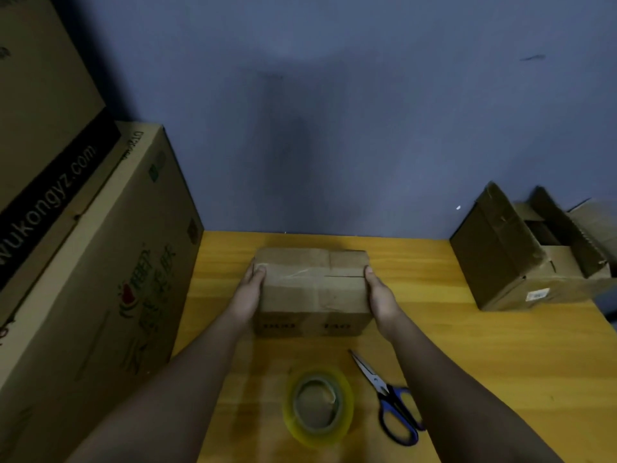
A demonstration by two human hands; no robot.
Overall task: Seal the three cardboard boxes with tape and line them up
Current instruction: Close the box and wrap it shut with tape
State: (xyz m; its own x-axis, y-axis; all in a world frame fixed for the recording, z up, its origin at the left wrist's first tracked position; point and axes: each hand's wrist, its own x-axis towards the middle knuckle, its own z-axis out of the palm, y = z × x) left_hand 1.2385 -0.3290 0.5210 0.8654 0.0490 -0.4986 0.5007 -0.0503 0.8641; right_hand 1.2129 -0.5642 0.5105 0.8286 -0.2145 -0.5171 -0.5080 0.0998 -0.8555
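— What do we have nearest to us?

— Closest in, a roll of clear yellowish tape (319, 406) lies flat on the wooden table (467, 345), and just to its right we see scissors (387, 392) with blue and black handles, blades shut and pointing away from us. Both lie apart from our hands.

— And the hands?

— Our left hand (248, 294) presses flat against the left side of the small cardboard box (314, 289), fingers straight, the thumb lying over the top edge. Our right hand (380, 294) does the same on the right side, fingers extended along the wall. So we clasp the box between two open palms, with nothing curled round it.

— Where does that box sit?

— In the middle of the table, flaps folded down, with tape showing along part of the centre seam; the right part of the seam shows as a dark slit.

— Farther out?

— At the far right, a second box (521, 262) stands with its flaps open. To the left, large printed cartons (100, 262) lean by the table. Behind everything stands a blue wall (334, 111).
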